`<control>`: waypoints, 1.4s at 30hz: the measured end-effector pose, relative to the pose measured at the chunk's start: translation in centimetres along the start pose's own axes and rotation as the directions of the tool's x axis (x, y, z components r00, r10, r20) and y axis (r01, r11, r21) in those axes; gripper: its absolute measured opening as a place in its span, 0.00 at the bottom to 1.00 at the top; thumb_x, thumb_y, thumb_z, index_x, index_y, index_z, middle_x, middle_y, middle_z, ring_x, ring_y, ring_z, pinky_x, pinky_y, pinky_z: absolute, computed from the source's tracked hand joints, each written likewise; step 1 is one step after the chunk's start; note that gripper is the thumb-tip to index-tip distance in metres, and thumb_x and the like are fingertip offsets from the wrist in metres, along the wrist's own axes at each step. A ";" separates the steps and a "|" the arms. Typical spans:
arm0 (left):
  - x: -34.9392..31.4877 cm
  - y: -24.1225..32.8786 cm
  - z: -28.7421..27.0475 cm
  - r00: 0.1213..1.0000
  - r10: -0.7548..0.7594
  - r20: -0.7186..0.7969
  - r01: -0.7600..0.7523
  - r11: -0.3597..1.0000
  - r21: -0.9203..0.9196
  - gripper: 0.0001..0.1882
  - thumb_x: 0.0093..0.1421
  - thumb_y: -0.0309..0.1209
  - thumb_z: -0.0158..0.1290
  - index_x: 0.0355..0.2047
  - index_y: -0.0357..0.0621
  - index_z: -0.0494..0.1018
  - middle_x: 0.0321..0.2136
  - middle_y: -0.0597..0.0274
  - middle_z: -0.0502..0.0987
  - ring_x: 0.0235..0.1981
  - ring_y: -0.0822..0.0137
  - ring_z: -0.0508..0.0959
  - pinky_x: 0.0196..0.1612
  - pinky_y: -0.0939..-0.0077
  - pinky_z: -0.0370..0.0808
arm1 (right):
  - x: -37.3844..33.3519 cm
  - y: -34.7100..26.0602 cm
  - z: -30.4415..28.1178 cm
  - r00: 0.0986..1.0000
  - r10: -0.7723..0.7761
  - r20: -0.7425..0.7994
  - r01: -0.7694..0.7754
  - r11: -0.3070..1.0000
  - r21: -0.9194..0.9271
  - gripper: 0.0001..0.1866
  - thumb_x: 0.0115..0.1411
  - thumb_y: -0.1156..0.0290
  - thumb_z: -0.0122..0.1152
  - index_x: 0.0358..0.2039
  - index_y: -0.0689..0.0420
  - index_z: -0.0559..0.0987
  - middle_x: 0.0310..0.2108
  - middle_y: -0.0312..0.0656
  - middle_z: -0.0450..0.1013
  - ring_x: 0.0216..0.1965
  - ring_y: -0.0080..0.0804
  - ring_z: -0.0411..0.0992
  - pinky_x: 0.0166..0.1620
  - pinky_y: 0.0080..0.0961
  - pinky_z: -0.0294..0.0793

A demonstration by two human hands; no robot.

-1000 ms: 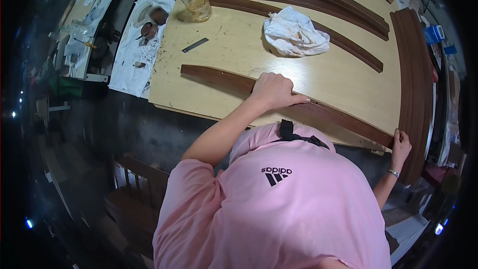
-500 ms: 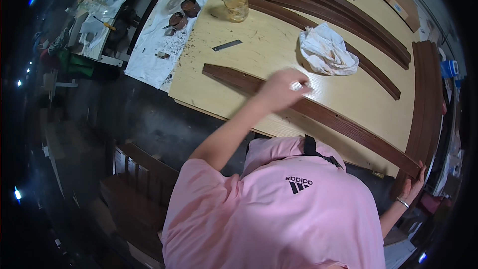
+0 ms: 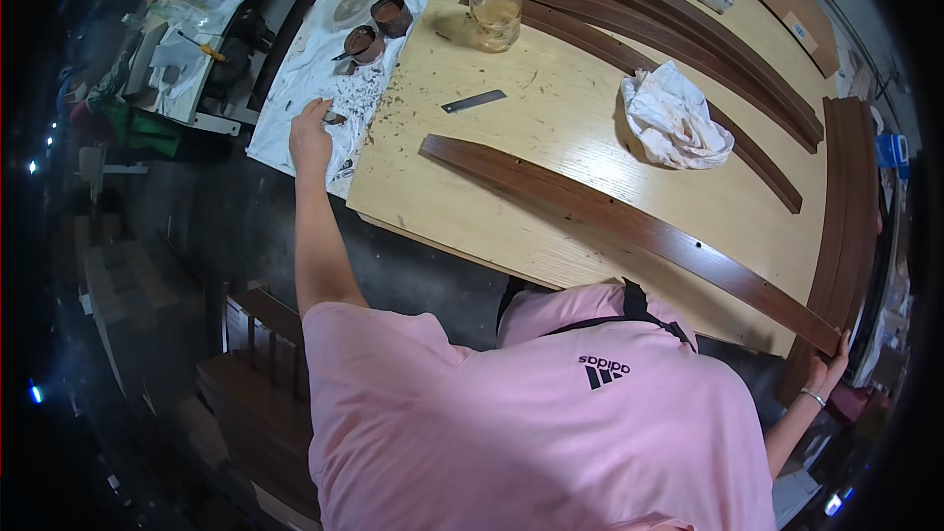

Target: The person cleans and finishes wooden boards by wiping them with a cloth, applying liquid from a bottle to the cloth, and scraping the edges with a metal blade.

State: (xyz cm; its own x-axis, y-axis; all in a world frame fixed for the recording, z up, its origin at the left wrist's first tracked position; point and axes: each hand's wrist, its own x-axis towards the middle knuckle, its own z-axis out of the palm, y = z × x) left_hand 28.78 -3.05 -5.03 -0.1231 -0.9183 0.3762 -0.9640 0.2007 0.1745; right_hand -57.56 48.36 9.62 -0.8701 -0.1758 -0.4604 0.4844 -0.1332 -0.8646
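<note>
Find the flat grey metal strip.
In the head view, the flat grey metal strip lies toward the left of the pale wooden table, between the white-lidded glass jar and the left end of the near brown wooden board.

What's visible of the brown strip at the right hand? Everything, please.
The strip is long, narrow, dark brown, apparently wood, with a slight sheen and small dark spots, likely holes, along it. It slants across the pale table, its left end farther from the person, its right end past the table's near right corner. The right hand touches that end; how its fingers close is unclear. The left hand is off it.
</note>
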 end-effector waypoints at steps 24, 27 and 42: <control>-0.9 45.0 -10.0 0.665 0.676 0.317 0.651 -0.317 -0.689 0.20 0.56 0.27 0.58 0.48 0.41 0.65 0.37 0.50 0.75 0.36 0.61 0.78 0.42 0.64 0.77 | -11.2 4.9 7.8 0.774 -0.306 0.554 0.279 0.951 0.134 0.20 0.66 0.58 0.50 0.54 0.53 0.70 0.51 0.36 0.70 0.49 0.25 0.68 0.52 0.32 0.68; -3.4 52.3 -11.9 0.604 0.730 0.320 0.466 0.002 -0.885 0.18 0.55 0.23 0.57 0.47 0.37 0.70 0.37 0.55 0.75 0.37 0.66 0.77 0.42 0.70 0.77 | -12.9 5.3 9.8 0.816 -0.310 0.487 0.289 0.950 0.120 0.16 0.65 0.63 0.51 0.50 0.54 0.70 0.41 0.34 0.72 0.39 0.19 0.73 0.35 0.17 0.77; -11.7 73.0 -17.2 0.182 0.920 -0.348 -0.608 -0.173 -0.775 0.15 0.44 0.19 0.61 0.35 0.41 0.78 0.29 0.57 0.72 0.30 0.58 0.73 0.33 0.68 0.72 | -14.7 5.4 5.5 0.770 -0.266 0.579 0.176 0.962 0.209 0.17 0.59 0.79 0.54 0.50 0.68 0.69 0.41 0.40 0.72 0.41 0.24 0.72 0.43 0.21 0.77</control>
State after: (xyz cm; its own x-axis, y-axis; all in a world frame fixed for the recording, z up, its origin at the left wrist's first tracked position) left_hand -36.10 28.21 18.94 -0.8267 0.1360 0.5459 0.4242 0.7882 0.4460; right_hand -41.69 44.83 12.83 -0.7470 -0.6648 -0.0078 0.3318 -0.3626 -0.8709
